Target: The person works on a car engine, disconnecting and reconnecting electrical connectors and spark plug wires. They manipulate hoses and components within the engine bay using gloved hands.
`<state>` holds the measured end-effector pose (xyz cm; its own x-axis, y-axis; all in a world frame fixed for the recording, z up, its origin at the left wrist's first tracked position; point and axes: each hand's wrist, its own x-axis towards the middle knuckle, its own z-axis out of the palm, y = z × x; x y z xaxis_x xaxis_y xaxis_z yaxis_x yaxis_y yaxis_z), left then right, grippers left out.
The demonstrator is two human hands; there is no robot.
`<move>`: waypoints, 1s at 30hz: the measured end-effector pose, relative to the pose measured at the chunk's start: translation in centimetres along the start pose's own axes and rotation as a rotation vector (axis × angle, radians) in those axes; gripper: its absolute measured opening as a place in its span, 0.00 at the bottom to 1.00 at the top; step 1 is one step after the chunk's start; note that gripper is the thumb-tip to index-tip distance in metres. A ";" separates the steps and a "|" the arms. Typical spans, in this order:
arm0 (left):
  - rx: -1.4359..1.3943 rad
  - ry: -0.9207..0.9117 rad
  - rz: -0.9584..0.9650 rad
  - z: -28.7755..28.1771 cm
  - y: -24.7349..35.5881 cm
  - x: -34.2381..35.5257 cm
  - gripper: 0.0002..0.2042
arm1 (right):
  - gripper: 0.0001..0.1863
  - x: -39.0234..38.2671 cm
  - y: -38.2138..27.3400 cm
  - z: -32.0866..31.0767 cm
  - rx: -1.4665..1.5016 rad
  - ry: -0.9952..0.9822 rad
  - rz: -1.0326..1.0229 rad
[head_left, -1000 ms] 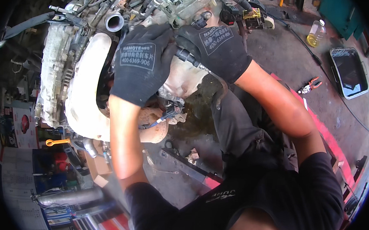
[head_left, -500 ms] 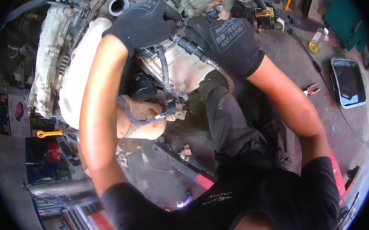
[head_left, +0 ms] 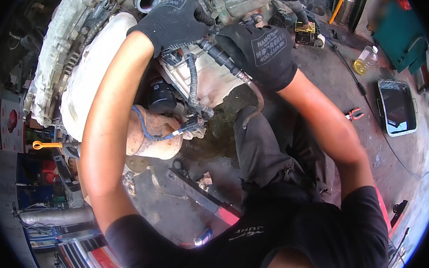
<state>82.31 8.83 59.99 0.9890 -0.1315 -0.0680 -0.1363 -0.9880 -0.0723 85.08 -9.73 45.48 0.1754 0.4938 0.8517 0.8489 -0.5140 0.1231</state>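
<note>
My left hand, in a black knit glove, reaches over the engine with its fingers curled in among the wiring. Beside it on the right, my gloved right hand is closed, back turned up, its fingertips hidden. What either hand grips is out of sight. Between and below the hands run a black hose with a metal end and a grey corrugated wiring sleeve. A black oil filter sits below my left wrist, above a rusty tan metal canister with a blue cable.
A thin bent pipe hangs over my trouser leg. Pliers, a bottle of yellow liquid and a black tray are on the floor at right. An orange-handled dipstick juts out left. A red-ended bar lies below.
The view has shifted slightly. Both hands stay at nearly the same place on the engine. A dark rounded object shows more at the top edge, right of centre.
</note>
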 end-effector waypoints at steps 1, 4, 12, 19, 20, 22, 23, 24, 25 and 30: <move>0.051 0.078 0.017 0.3 0.0 -0.2 0.17 | 0.15 0.0 -0.2 0.1 0.037 0.021 0.034; 0.231 0.358 0.119 0.8 0.8 -1.0 0.18 | 0.11 -0.2 -0.8 0.3 0.179 0.104 0.128; -0.014 0.100 0.033 0.2 0.4 -0.5 0.14 | 0.06 -0.1 -1.7 1.7 0.523 0.246 0.296; 0.048 -0.050 -0.028 -0.2 -0.4 1.2 0.18 | 0.07 -0.4 -1.8 1.0 0.435 0.138 0.319; 0.092 -0.036 -0.040 0.0 -0.5 1.3 0.19 | 0.07 -0.3 -2.0 0.8 0.386 0.149 0.300; 0.068 -0.047 -0.046 -0.3 -0.2 0.9 0.21 | 0.08 -0.1 -2.2 0.2 0.340 0.161 0.290; 0.072 -0.050 -0.028 -0.7 0.0 0.6 0.22 | 0.08 0.1 -2.3 -0.3 0.343 0.164 0.301; 0.071 -0.050 -0.004 -0.9 0.3 0.7 0.23 | 0.08 0.2 -2.0 -0.7 0.340 0.163 0.312; 0.069 -0.088 -0.017 -1.2 0.5 0.9 0.24 | 0.08 0.2 -1.8 -0.6 0.314 0.165 0.291; 0.060 -0.005 -0.007 -1.3 0.4 0.5 0.22 | 0.09 0.6 -1.3 -0.6 0.316 0.168 0.219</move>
<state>82.83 8.31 61.23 0.9896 -0.1241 -0.0726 -0.1329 -0.9823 -0.1322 83.76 -9.20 46.15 0.3069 0.2621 0.9149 0.9166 -0.3402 -0.2100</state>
